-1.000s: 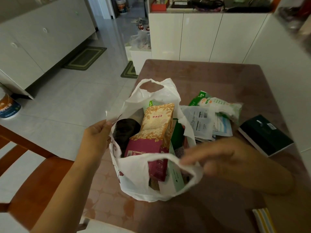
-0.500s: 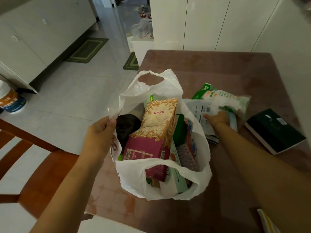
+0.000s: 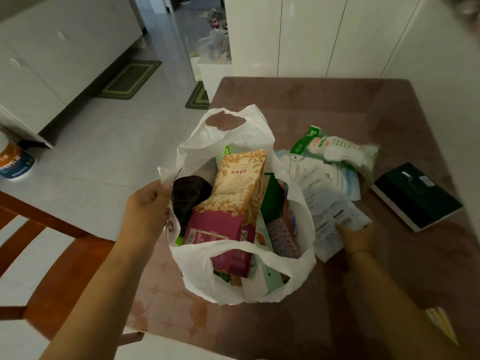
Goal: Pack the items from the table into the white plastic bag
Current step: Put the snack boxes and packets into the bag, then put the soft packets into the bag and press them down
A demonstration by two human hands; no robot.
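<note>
On the table (image 3: 337, 100) stands the white bag (image 3: 233, 289), mouth open, already holding a snack pouch (image 3: 233, 188) and boxes. Left hand (image 3: 145, 211) pinches the bag's left rim. Right hand (image 3: 357, 236) is closed on a white paper packet (image 3: 327, 203) just beside the bag. A green-white pack (image 3: 335, 148) and dark box (image 3: 415, 196) lie farther right.

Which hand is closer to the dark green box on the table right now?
Right. The right hand grips white paper packets just left of the dark green box, apart from it. The left hand holds the white plastic bag's far rim, with the bag in between.
</note>
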